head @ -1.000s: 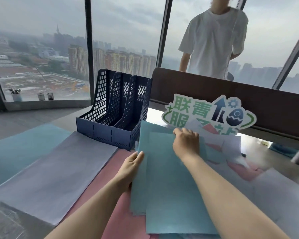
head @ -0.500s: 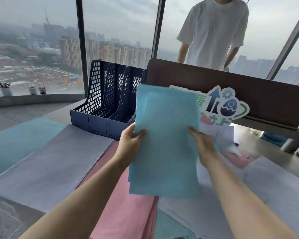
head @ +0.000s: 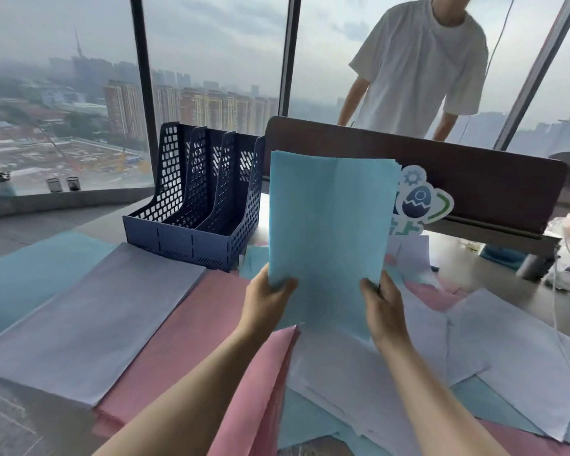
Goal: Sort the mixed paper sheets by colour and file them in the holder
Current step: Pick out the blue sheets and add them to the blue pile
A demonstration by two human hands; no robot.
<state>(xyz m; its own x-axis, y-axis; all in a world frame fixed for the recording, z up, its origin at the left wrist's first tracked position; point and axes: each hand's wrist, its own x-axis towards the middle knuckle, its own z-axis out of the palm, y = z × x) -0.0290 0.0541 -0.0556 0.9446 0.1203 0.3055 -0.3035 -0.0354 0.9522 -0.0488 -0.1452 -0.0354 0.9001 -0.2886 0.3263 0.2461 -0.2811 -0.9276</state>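
Two hands: left hand [head: 270, 301] and right hand [head: 384, 307] pinch blue sheets [head: 329, 232] upright by bottom corners, likely squaring edges before filing in holder [head: 198, 209].

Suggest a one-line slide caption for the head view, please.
Both hands, left and right, hold blue sheets upright beside the empty navy holder.

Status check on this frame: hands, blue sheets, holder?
Left hand and right hand gripping blue sheets upright. Holder empty. Nothing blocking it.
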